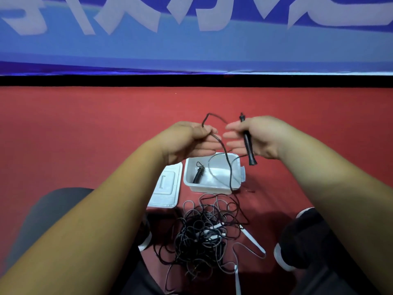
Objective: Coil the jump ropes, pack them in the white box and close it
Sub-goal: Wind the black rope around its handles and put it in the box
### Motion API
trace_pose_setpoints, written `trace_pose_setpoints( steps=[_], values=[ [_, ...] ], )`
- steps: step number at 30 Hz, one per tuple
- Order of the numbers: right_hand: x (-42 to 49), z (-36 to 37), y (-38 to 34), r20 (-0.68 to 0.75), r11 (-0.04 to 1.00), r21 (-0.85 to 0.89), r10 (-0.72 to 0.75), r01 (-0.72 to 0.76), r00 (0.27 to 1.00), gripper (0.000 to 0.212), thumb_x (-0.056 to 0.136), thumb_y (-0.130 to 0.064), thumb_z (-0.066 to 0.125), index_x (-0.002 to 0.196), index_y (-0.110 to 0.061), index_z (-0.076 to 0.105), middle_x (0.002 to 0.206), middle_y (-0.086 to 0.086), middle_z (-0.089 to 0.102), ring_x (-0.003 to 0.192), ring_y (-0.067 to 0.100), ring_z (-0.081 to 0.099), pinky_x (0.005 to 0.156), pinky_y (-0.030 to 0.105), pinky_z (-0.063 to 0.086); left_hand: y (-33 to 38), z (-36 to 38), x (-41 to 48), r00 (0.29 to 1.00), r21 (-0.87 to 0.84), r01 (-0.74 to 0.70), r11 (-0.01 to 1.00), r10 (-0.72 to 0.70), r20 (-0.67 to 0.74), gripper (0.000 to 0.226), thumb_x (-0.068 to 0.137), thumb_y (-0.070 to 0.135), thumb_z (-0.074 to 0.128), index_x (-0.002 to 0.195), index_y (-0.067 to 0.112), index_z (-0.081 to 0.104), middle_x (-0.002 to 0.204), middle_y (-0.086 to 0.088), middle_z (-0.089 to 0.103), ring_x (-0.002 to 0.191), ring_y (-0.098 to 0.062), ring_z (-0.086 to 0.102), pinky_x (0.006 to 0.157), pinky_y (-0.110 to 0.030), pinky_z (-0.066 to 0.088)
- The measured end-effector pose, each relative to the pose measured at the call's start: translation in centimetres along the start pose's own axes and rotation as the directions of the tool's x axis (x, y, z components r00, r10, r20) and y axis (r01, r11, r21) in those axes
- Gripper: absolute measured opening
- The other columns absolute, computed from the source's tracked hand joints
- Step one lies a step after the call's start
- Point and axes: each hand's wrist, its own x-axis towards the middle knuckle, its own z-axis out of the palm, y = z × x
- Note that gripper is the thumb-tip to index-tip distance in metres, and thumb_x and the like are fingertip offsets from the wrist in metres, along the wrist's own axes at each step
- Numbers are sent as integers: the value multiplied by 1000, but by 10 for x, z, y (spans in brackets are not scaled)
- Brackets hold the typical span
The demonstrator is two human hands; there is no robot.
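Both hands raised over red floor (pixel 85 128), near each other, not touching.
Left grip (pixel 191 139): closed, pinching black rope (pixel 225 155). The rope loops up above the fingers, then drops across the box to the tangle (pixel 202 233) on the floor between the shoes.
Right grip (pixel 255 137): holds black handle (pixel 247 143), tilted, fingers stretched leftward.
White box (pixel 212 187) open on floor; one ribbed black handle inside, left part. Lid (pixel 167 188) flat just left of box.

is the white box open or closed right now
Open. The white box has no lid on; its lid lies flat on the red floor beside it, and a coiled black rope shows inside.
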Motion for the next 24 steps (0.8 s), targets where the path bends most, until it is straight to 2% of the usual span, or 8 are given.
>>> trace_pose_setpoints(
  steps=[2,5,9,12,14,17,20,24],
  values=[
    [1,1,11,51,972,-232,37,-24,998,23,104,-7,54,114,-15,72,112,5,80,105,25,73,97,43,57,6,0,1,999,-142,-24,990,17,-48,19,109,18,50,109,5,65,94,-11,78,90,-22,79,82,-35,65],
    [-3,3,22,178,915,-402,46,30,983,24,103,-7,59,121,-14,75,120,0,79,101,19,65,81,32,52,10,-5,5,990,-338,-43,940,-5,-140,17,109,18,50,104,7,62,91,-13,77,88,-23,79,79,-37,65],
    [-4,9,29,171,947,-287,-97,144,980,17,108,-15,59,116,-15,73,107,2,81,96,18,74,93,40,59,9,-14,10,970,-474,-124,872,6,-242,21,111,22,48,104,7,61,92,-14,78,85,-25,79,81,-40,64],
    [-8,15,24,103,974,-146,-159,173,982,11,107,-15,63,111,-9,70,101,10,81,88,23,78,82,38,66,7,-18,15,973,-472,-118,874,7,-230,39,113,35,39,113,2,59,105,-16,78,101,-26,77,90,-42,62],
    [-12,19,18,79,983,43,-181,178,980,9,106,-11,63,109,-5,68,99,16,80,85,29,79,73,37,66,4,-14,15,979,-372,-58,926,-21,-205,37,113,29,32,122,3,57,115,-16,77,108,-28,75,96,-43,60],
    [-13,21,5,36,921,353,-189,165,981,10,106,-4,59,110,2,65,90,18,78,78,29,79,67,35,66,-7,-5,12,991,-8,64,998,-65,-119,41,99,0,32,130,3,58,121,-13,76,107,-28,75,99,-42,56],
    [-12,21,-6,21,796,589,-188,140,982,15,109,-4,52,120,3,58,85,17,78,75,25,80,62,32,64,-18,2,9,994,328,104,939,-104,-18,47,92,-12,34,123,2,66,116,-13,77,106,-27,73,101,-46,53],
    [-11,17,-13,-66,654,735,-198,182,978,9,109,1,47,107,4,55,75,21,75,65,26,78,58,32,64,-27,-1,9,978,486,164,858,-206,33,48,88,-15,37,119,-1,70,119,-16,76,118,-27,71,101,-41,47]
  ],
)
